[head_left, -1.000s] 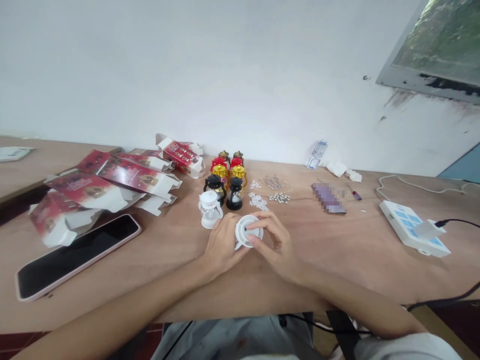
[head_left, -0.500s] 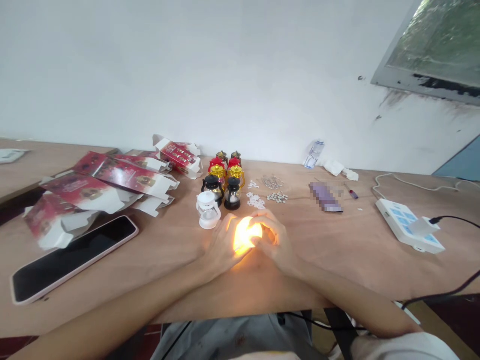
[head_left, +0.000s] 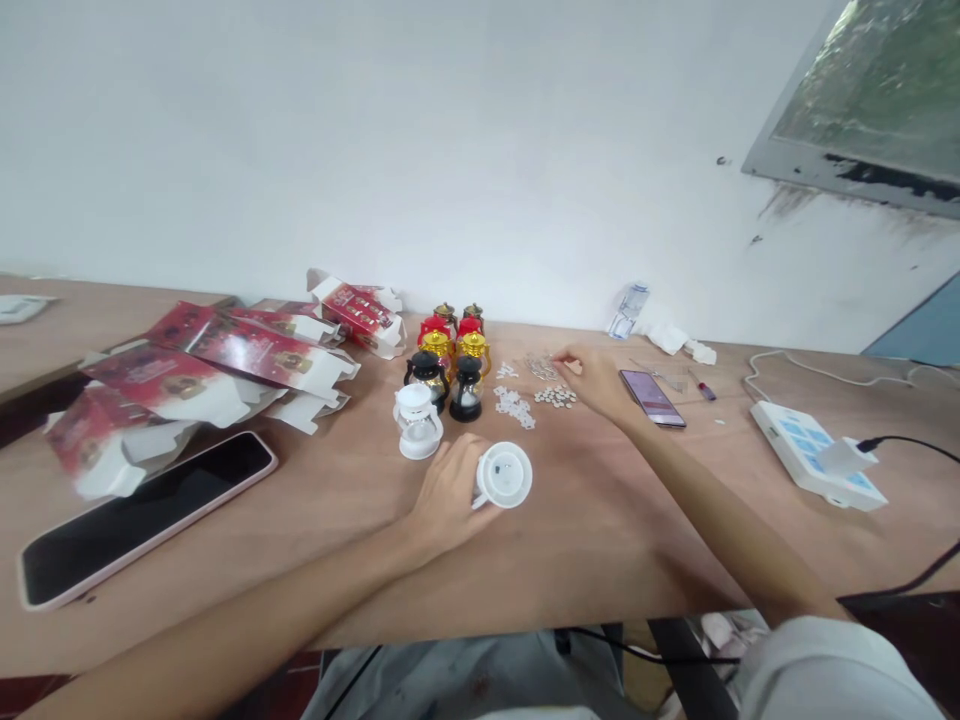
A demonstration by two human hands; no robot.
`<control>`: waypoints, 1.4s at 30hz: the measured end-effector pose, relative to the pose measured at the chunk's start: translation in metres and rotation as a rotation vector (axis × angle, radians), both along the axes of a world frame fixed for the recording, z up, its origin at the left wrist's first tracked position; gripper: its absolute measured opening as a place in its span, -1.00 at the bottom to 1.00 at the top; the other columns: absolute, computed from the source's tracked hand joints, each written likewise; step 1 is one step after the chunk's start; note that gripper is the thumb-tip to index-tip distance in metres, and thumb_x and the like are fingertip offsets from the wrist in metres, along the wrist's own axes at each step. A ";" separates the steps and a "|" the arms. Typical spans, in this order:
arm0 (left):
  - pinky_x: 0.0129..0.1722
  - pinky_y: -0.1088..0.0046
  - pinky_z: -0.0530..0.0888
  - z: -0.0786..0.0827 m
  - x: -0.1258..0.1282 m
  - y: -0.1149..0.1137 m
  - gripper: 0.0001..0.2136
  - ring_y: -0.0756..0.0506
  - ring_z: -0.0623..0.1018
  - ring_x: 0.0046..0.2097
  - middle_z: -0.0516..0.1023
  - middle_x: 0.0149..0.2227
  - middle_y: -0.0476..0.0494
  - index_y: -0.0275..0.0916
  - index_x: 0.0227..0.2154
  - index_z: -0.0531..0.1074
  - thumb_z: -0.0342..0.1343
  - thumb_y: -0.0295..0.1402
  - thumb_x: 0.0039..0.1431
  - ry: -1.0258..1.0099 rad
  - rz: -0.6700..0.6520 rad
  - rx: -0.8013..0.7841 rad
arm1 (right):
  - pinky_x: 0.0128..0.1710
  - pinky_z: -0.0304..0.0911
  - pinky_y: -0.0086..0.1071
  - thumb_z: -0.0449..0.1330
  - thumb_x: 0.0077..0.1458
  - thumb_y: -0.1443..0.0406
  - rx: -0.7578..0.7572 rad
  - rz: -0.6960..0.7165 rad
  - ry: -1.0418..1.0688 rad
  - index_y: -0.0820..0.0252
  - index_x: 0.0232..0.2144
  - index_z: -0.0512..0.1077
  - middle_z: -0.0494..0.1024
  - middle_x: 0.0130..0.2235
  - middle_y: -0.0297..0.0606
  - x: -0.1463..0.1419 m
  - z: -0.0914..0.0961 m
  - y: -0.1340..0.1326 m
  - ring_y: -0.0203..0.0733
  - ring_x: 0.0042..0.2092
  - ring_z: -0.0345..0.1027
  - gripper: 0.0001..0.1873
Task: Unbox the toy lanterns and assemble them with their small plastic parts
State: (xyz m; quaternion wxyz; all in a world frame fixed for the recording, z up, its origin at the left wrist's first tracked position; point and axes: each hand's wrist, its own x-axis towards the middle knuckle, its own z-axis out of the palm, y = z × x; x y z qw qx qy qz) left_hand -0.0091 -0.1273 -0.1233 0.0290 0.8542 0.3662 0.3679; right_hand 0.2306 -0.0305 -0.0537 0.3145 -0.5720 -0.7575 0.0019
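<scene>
My left hand [head_left: 450, 490] is wrapped round a small white lantern [head_left: 506, 476], tipped so its round underside faces me. No glow comes from it. My right hand [head_left: 589, 378] reaches out to a scatter of thin metal pieces [head_left: 541, 367], its fingertips pinched at their right edge; what they hold, if anything, is too small to tell. Just nearer lie several coin-like discs [head_left: 555, 397] and small white pieces [head_left: 515, 407]. Another white lantern [head_left: 418, 422] stands upright beyond my left hand, in front of black lanterns [head_left: 466, 390], gold ones [head_left: 474, 352] and red ones.
Flattened red and white boxes [head_left: 247, 350] are heaped at the left, behind a large phone [head_left: 150, 520]. A smaller phone [head_left: 652, 398] lies under the reach of my right forearm. Farther right are a screwdriver [head_left: 706, 391], crumpled tissue [head_left: 666, 336] and a power strip [head_left: 817, 455] with cables.
Both hands were round a brightly glowing thing. The glow is gone; my left hand keeps the white lantern, and my right hand has moved away to the metal pieces. The smaller phone's screen now shows.
</scene>
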 end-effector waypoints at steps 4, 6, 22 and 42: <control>-0.25 0.31 0.33 0.001 0.000 0.001 -0.76 -0.17 0.43 -0.21 0.42 -0.23 -0.19 -0.24 -0.22 0.24 0.05 -0.29 0.06 -0.002 -0.008 -0.016 | -0.25 0.22 -0.40 0.06 0.09 0.39 -0.231 -0.008 -0.208 0.29 -0.28 0.50 0.58 -0.24 -0.13 0.008 -0.020 0.037 -0.18 -0.25 0.43 -0.78; -0.25 0.31 0.33 0.002 0.000 0.001 -0.75 -0.18 0.44 -0.19 0.43 -0.22 -0.19 -0.24 -0.20 0.24 0.06 -0.29 0.05 0.020 -0.023 -0.012 | -0.27 0.20 -0.45 0.09 0.05 0.41 -0.265 0.065 -0.262 0.25 -0.30 0.52 0.60 -0.28 -0.19 0.000 -0.029 0.042 -0.21 -0.27 0.43 -0.78; -0.25 0.31 0.31 0.002 -0.001 0.002 -0.71 -0.19 0.45 -0.18 0.45 -0.21 -0.20 -0.24 -0.17 0.24 0.06 -0.25 0.06 0.066 -0.039 0.013 | -0.11 0.17 -0.33 0.07 0.07 0.39 -0.264 0.080 -0.349 0.34 -0.40 0.51 0.54 -0.16 0.06 -0.032 -0.040 0.081 -0.02 -0.09 0.38 -0.79; -0.27 0.32 0.33 0.000 0.000 0.005 -0.76 -0.16 0.45 -0.20 0.42 -0.24 -0.12 -0.21 -0.22 0.23 0.09 -0.29 0.05 0.001 0.047 -0.009 | -0.30 0.34 -0.41 0.08 0.16 0.34 -0.037 0.760 0.078 0.18 -0.27 0.41 0.57 -0.32 -0.26 -0.038 0.013 -0.095 -0.30 -0.31 0.44 -0.88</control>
